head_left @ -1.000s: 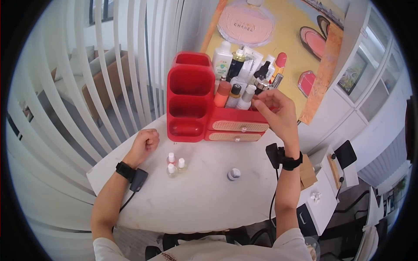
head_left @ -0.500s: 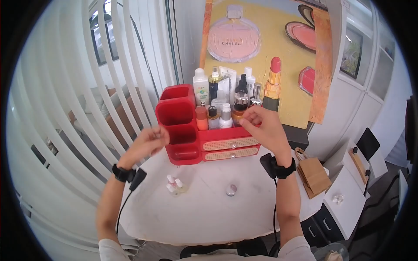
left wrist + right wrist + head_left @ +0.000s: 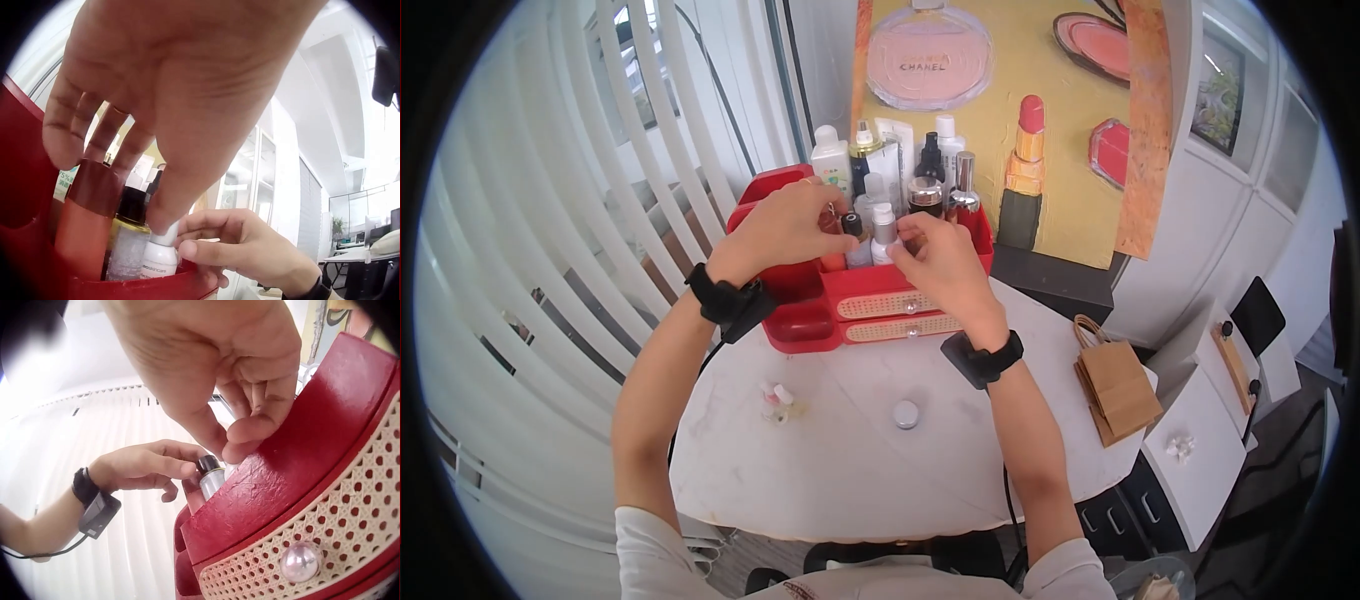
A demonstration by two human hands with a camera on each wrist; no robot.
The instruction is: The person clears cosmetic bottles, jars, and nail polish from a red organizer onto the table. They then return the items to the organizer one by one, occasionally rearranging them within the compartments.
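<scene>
In the head view, a red organizer [image 3: 800, 335] holds several cosmetic bottles in its open right section. My left hand [image 3: 790, 230] reaches over its front row, fingers spread and loosely bent. In the left wrist view those fingers reach down behind the orange bottle [image 3: 81, 234], and the thumb hangs in front of a white bottle [image 3: 160, 257]. Between these two stands a clear bottle [image 3: 130, 247] with a black cap. My right hand [image 3: 945, 262] is at the white bottle's right side, its fingertips beside the bottle and nothing plainly held between them.
Two cane-fronted drawers [image 3: 878, 305] face the near side. Small white-capped bottles [image 3: 778, 393] and a round jar [image 3: 906, 414] stand on the marble-look table [image 3: 840, 470]. A painting [image 3: 960, 140] leans behind the organizer. A brown paper bag [image 3: 1115, 390] sits at the right.
My left hand has moved from the organizer's left side to over the front bottles. My right hand stays by the front row, now close to the white bottle. The head view has shifted.
</scene>
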